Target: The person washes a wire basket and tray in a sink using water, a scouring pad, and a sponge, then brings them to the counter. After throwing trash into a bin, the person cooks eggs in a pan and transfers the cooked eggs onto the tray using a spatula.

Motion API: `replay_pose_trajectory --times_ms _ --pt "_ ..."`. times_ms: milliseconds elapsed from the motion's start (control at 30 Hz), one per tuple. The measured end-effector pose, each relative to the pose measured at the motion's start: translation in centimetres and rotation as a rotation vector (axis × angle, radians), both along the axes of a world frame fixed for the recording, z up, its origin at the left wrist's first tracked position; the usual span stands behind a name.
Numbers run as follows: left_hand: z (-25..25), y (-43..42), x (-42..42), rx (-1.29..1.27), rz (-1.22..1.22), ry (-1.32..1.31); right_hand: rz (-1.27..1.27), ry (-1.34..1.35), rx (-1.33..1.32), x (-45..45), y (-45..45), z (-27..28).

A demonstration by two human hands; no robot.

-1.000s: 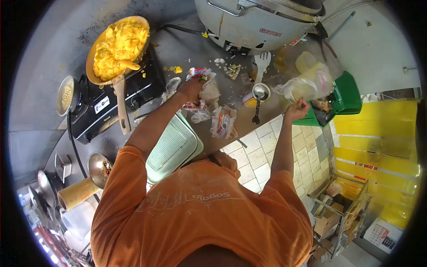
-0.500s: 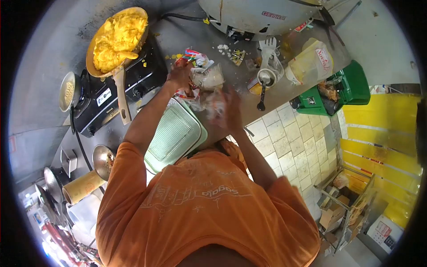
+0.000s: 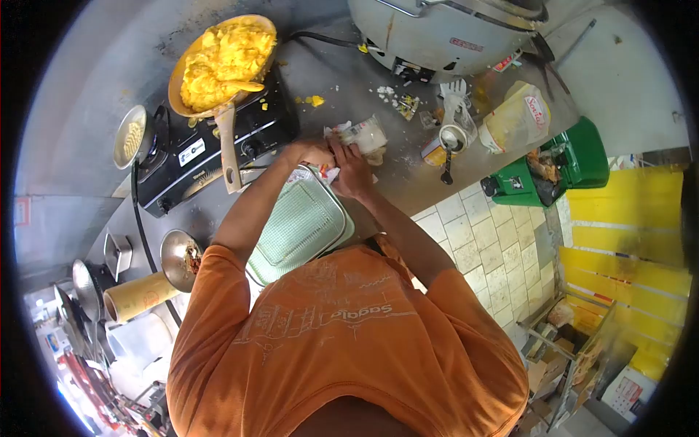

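At the worktop's edge, my left hand and my right hand are close together, fingers closed around crumpled plastic wrappers with white and red parts. Much of the bundle is hidden by the fingers. Just beyond my right hand lies a clear container with a whitish look, tipped on its side. Below my hands is a pale green ribbed tray, near my body.
A pan of yellow scrambled-egg-like food sits on a black stove at left. A large grey cooker stands behind. At right are a tub, a cup with utensils and an open green bin holding waste.
My right hand has moved up and left to meet my left hand. My left hand has drawn down toward the tray. The loose wrappers are now gathered between both hands.
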State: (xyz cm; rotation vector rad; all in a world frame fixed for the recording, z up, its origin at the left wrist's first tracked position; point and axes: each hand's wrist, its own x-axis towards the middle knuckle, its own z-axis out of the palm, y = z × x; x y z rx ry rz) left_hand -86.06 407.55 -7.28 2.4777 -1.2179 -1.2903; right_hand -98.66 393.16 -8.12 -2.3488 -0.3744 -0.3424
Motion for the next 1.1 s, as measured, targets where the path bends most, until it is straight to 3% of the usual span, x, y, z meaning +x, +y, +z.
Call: replay_pose_trajectory --times_ms 33,100,133,167,200,233,267,300,367,400,433,500,533,567,633,700,767,900,933,967,1033,1067,1100 --pt "-3.3 1.8 0.9 -0.103 -0.111 0.021 0.061 0.060 -0.058 -0.1 -0.2 0.3" --pt "6.3 1.8 -3.3 -0.231 0.152 0.034 0.122 0.008 -0.176 0.6 -0.2 -0.3" --pt "3.1 3.4 -3.7 -0.309 0.241 -0.013 0.170 -0.046 -0.292 1.0 -0.1 -0.6" --pt "1.5 3.7 -4.5 -0.311 0.250 -0.009 0.179 -0.042 -0.294 1.1 0.2 0.2" --pt "0.5 3.9 -5.6 -0.417 0.425 -0.084 0.220 0.068 -0.182 1.3 0.7 2.2" --pt "-0.7 4.1 -6.4 -0.522 0.603 -0.167 0.260 0.173 -0.072 1.7 1.1 3.4" --pt "-1.6 3.8 -7.2 -0.654 0.549 -0.612 0.299 0.281 -0.073 2.5 1.5 3.5" --pt "-2.2 4.4 -7.6 -0.653 0.563 -0.618 0.314 0.279 -0.077 2.8 2.0 3.1" --pt "0.9 5.2 -8.7 -0.887 0.696 -0.532 0.144 0.175 -0.093 3.4 3.1 0.9" --pt "3.0 5.3 -9.5 -1.020 0.828 -0.365 0.146 0.101 -0.139 3.8 3.4 -0.3" --pt "4.7 6.0 -10.0 -1.021 0.841 -0.371 0.160 0.101 -0.142 4.1 3.9 0.2" --pt "6.4 7.1 -10.8 -0.907 1.105 -0.178 0.077 0.426 -0.333 4.3 4.9 2.6" --pt "6.1 7.9 -10.9 -0.995 1.099 -0.343 0.069 0.431 -0.441 4.8 5.2 3.0" --pt "5.8 8.6 -10.8 -0.996 1.103 -0.343 0.072 0.431 -0.444 5.2 5.6 2.8" --pt "5.1 9.9 -10.6 -1.155 1.086 -0.646 0.082 0.441 -0.351 5.4 6.7 2.1" --pt "4.9 11.0 -10.3 -1.148 1.093 -0.556 0.041 0.324 -0.253 4.0 7.1 0.9" --pt "8.1 11.1 -11.5 -0.425 0.888 -0.747 0.066 0.344 -0.097 3.3 7.1 0.3" --pt "8.8 10.7 -12.4 -0.405 0.849 -0.639 0.032 0.285 0.074 3.3 5.2 -1.1" --pt "5.3 11.5 -11.8 -0.540 0.822 -0.620 0.006 0.095 0.162 3.4 5.0 -1.3" --pt "5.3 11.3 -11.7 -0.542 0.824 -0.617 0.048 -0.105 0.201 3.6 4.8 0.3" --pt "5.4 9.8 -11.2 -0.337 0.682 -0.718 0.011 0.250 0.425 2.4 4.0 3.3" --pt "6.5 8.4 -10.7 -0.093 0.674 -0.700 -0.051 0.135 0.355 3.0 3.5 1.1" --pt "6.0 7.6 -9.4 -0.094 0.675 -0.702 -0.159 0.133 0.463 3.2 3.1 -1.1"
